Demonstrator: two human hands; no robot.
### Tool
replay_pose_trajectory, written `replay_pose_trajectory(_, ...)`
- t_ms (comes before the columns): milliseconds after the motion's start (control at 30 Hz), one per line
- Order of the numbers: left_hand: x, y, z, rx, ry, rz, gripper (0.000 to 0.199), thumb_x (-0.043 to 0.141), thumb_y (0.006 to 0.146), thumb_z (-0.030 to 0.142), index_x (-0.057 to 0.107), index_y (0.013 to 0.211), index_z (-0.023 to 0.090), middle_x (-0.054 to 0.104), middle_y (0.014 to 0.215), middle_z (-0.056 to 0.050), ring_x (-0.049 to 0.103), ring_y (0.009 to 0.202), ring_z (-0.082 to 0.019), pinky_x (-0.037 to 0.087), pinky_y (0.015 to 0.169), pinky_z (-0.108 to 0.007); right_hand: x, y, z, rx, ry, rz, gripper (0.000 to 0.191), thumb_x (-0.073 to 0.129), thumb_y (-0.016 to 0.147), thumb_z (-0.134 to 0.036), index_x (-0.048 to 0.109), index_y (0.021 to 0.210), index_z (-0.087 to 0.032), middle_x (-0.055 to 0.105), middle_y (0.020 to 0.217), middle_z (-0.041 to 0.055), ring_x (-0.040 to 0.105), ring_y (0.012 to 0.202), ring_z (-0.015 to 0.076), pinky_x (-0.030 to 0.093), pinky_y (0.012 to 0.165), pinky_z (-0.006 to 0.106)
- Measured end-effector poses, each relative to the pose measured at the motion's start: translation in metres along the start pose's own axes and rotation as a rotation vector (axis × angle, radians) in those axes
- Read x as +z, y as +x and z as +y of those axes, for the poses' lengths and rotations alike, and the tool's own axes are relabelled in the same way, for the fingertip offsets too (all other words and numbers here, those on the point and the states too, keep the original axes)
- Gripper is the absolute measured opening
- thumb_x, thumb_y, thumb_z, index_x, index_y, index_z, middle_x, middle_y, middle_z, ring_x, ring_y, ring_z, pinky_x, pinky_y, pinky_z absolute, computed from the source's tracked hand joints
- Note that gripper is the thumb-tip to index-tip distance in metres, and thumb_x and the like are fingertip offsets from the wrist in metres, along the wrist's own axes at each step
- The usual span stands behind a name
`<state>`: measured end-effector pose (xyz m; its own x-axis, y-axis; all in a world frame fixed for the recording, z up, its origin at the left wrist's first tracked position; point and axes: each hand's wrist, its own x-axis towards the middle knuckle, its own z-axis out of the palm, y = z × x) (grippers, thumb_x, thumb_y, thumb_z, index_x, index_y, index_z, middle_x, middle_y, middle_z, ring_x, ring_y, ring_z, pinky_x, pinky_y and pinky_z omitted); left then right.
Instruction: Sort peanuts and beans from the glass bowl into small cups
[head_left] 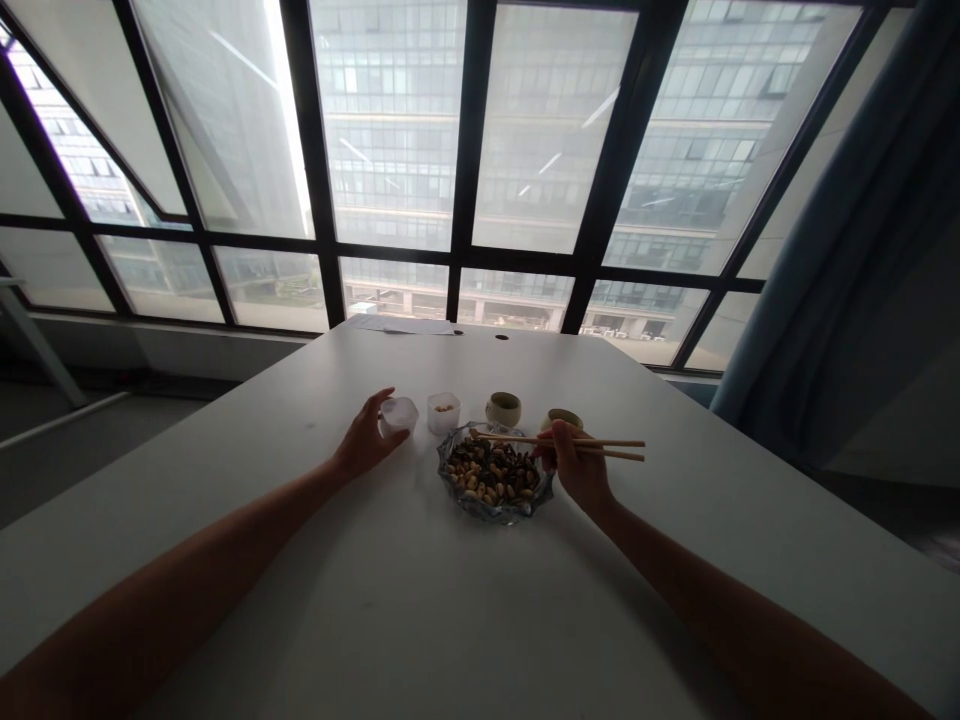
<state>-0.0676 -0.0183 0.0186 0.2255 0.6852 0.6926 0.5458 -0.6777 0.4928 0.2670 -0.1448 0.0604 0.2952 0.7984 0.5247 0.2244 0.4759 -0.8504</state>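
Observation:
My left hand (pixel 366 437) has its thumb and fingers around a small translucent plastic cup (pixel 398 416) on the table. In my right hand (pixel 574 462) is a pair of wooden chopsticks (pixel 619 443), held above a clear scalloped glass bowl (pixel 491 515). Pale nuts and dark seeds (pixel 495 470) fill the bowl. The chopstick tips reach its far left rim; a small light-coloured piece seems to be at them, too small to name. Beside the held cup stands a second translucent cup (pixel 443 414) with a few nuts inside.
Behind the bowl stand two pale ceramic cups, one in the middle (pixel 503 409) and one (pixel 562 417) partly hidden by my right hand. Sheets of paper (pixel 409 325) lie at the white table's (pixel 360 600) far end. A blue curtain (pixel 810 250) hangs at the right.

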Motion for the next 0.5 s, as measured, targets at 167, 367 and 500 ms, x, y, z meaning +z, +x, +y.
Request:
replay_pose_trajectory(167, -0.001, 0.004, -0.01, -0.162, -0.07, -0.042, 0.082, 0.075, 0.074, 0.045, 0.039, 0.142, 0.018, 0.057, 0.135, -0.019, 0.065, 0.11, -0.028, 0.058, 0.092, -0.048, -0.016, 0.021, -0.007, 0.047, 0.036, 0.088, 0.063, 0.057, 0.08, -0.08, 0.064, 0.069, -0.018, 0.064, 0.05, 0.0042, 0.051, 0.036, 0.0129, 0.041, 0.035, 0.026)
replay_pose_trajectory(367, -0.016, 0.021, 0.017, 0.024, 0.12, -0.023, 0.077, 0.074, 0.077, 0.054, 0.045, 0.139, 0.019, 0.053, 0.141, -0.018, 0.055, 0.129, -0.035, 0.046, 0.107, -0.055, -0.029, 0.036, -0.015, 0.002, -0.015, 0.005, 0.063, 0.058, 0.081, -0.078, 0.067, 0.069, -0.017, 0.065, 0.051, 0.0045, 0.051, 0.037, 0.0115, 0.041, 0.036, 0.024)
replay_pose_trajectory(500, -0.013, 0.041, 0.053, 0.132, 0.194, -0.071, 0.058, 0.066, 0.086, 0.052, 0.053, 0.133, 0.021, 0.054, 0.143, -0.014, 0.049, 0.135, -0.033, 0.043, 0.111, -0.055, -0.016, 0.029, -0.021, -0.06, -0.083, -0.197, 0.057, 0.061, 0.083, -0.073, 0.069, 0.071, -0.017, 0.067, 0.056, 0.0043, 0.054, 0.041, 0.0116, 0.043, 0.038, 0.023)
